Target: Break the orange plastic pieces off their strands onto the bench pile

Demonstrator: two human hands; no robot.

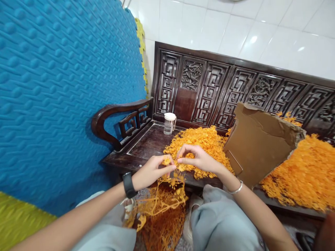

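My left hand, with a black band on its wrist, pinches a branching orange plastic flower sprue. The sprue dangles below the fingers in thin stems and small flower shapes. Facing it, my right hand has its thumb and forefinger curled together at a small orange flower piece on the same cluster. Beyond both hands, a pile of loose orange plastic flower pieces lies on the dark wooden bench. Under the hands, a heap of orange stems sits between my legs.
A clear cup with a white lid stands by the bench's carved back. A bent cardboard piece leans at the right, before a larger orange pile. The curved armrest meets blue foam matting at left.
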